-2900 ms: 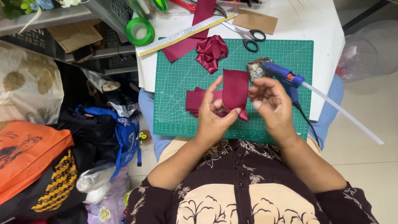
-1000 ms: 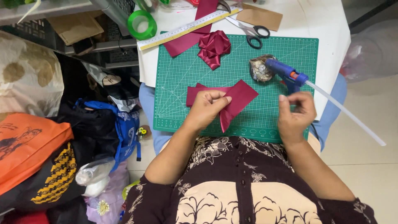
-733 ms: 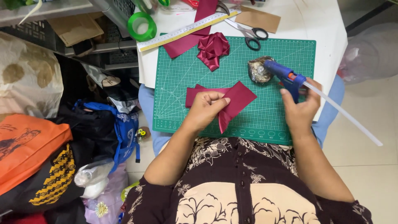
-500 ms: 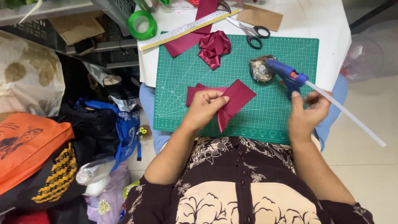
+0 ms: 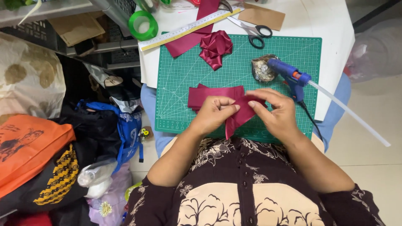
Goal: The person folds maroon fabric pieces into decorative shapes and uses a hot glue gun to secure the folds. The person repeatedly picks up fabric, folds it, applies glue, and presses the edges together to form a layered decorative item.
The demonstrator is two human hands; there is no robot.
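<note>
A white tabletop point(image 5: 326, 16) carries one green gridded cutting mat point(image 5: 184, 75) that covers most of its near half and reaches its near edge. Over the mat's near edge, about the middle, both hands work one folded piece of wide maroon satin ribbon point(image 5: 213, 93). The left hand point(image 5: 213, 115) presses down on the ribbon's folds with fingers curled and thumb tucked against the cloth; the right hand point(image 5: 274, 113) pinches the ribbon's right end between thumb and forefinger, closed on it, while a pointed tail hangs toward the person's lap.

The step in hand looks like folding and pleating the ribbon into a bow loop. The next move probably calls for holding the fold tight with one hand while the other frees itself to fix it.

One blue hot glue gun point(image 5: 291, 77) lies at the mat's right edge, a long clear glue stick point(image 5: 347, 113) jutting past the tabletop's right edge. One long yellow ruler point(image 5: 188, 29) lies slantwise along the mat's far edge, over one flat maroon ribbon strip point(image 5: 188, 39). One finished maroon ribbon rosette point(image 5: 215, 46) sits at the mat's far edge. There are also one pair of black-handled scissors point(image 5: 253, 30), one roll of green tape point(image 5: 143, 24) at the far left corner, one brown card point(image 5: 264, 16) and one small dish of pale beads point(image 5: 261, 69).
</note>
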